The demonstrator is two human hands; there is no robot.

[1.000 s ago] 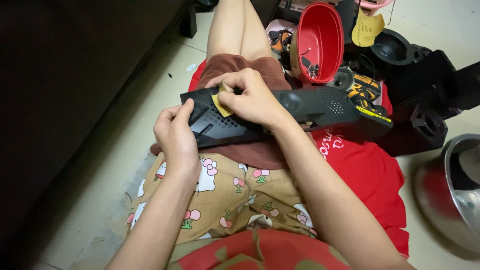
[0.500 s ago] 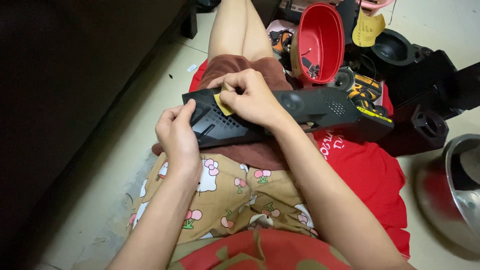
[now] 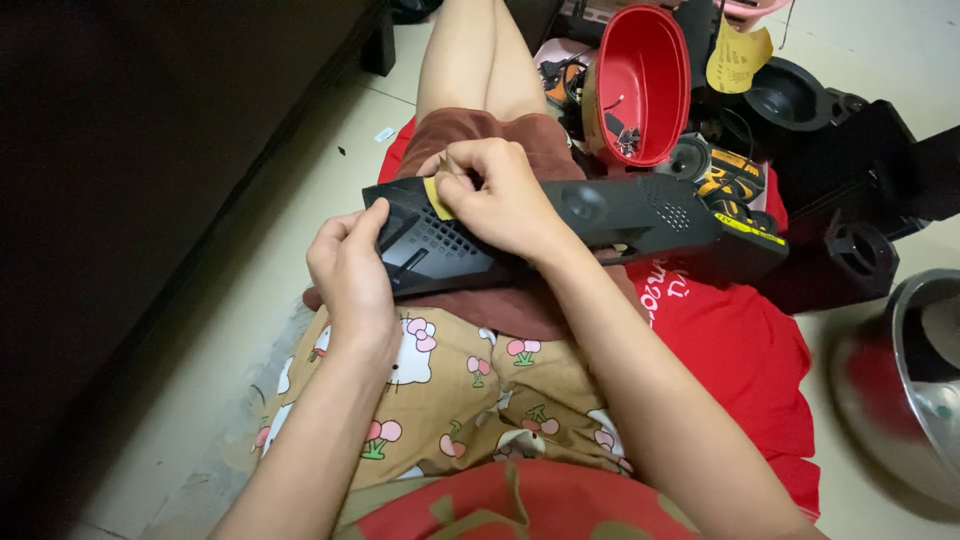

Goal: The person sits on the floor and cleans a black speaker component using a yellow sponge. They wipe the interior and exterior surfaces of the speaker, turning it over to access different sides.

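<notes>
- long black panel (image 3: 600, 215): matt plastic, perforated grille areas
- red bowl (image 3: 640, 80): glossy plastic
- pot (image 3: 925, 380): shiny metal
- red cloth (image 3: 730, 340): soft fabric

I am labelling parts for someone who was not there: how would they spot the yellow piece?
Find the long black perforated plastic panel across the person's lap. At its left end, under the right hand, sits a small yellow tape-like tab, the only yellow thing on the panel itself.
</notes>
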